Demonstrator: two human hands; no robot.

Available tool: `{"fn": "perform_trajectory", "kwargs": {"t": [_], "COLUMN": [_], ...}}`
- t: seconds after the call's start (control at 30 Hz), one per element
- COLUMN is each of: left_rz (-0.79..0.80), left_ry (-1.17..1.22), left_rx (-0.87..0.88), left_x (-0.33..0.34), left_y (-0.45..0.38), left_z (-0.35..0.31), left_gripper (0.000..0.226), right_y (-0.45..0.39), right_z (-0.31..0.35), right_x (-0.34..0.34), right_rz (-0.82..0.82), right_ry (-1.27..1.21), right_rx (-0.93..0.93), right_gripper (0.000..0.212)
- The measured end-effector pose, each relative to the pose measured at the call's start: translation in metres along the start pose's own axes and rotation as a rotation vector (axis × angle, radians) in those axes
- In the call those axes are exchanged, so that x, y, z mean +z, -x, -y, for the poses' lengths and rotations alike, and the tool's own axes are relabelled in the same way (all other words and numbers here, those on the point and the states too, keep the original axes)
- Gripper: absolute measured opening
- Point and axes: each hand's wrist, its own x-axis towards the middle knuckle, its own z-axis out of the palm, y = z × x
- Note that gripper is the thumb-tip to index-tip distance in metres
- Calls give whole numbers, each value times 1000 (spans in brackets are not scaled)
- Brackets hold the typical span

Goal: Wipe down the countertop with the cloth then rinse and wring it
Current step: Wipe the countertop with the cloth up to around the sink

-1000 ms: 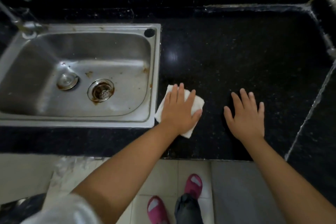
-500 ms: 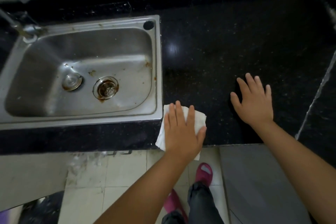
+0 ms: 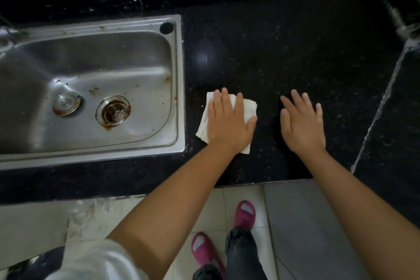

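A white folded cloth (image 3: 249, 106) lies on the black speckled countertop (image 3: 284, 48), just right of the steel sink (image 3: 180, 88). My left hand (image 3: 227, 123) presses flat on the cloth with fingers spread and covers most of it. The cloth's corners show at the left, the right and near my wrist. My right hand (image 3: 301, 125) rests palm-down on the bare countertop a hand's width to the right, holding nothing.
The sink basin holds a rusty drain (image 3: 113, 110) and a loose stopper (image 3: 66, 103). A raised black ledge (image 3: 391, 120) borders the countertop on the right, and a wall upstand runs along the back. The counter's front edge is near my wrists, with pink slippers (image 3: 245, 213) on the tiled floor below.
My left hand has slid the cloth from the counter's front edge back onto the surface, away from me. The right hand stays flat in about the same spot.
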Motion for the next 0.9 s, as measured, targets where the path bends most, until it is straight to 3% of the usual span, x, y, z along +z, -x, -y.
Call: {"fn": "perform_trajectory", "kwargs": {"t": [0.13, 0.47, 0.67, 0.8, 0.9], "left_rz": [-154, -193, -180, -269, -319], "left_ry": [-41, -44, -24, 77, 157], "left_rx": [-54, -68, -274, -471, -645], "left_x": [26, 42, 27, 22, 18], "left_y": [49, 109, 128, 136, 140], "left_z": [-18, 44, 116, 153, 182], "left_gripper": [67, 61, 68, 72, 86], "right_y": [-1, 3, 11, 21, 45], "right_z": [-1, 2, 4, 31, 69], "right_x": [1, 0, -1, -4, 11], "right_rz": [9, -15, -59, -47, -47], "right_ry": [11, 29, 81, 103, 62], "right_rx": [4, -28, -86, -81, -192], "right_gripper": [47, 50, 74, 48, 50]}}
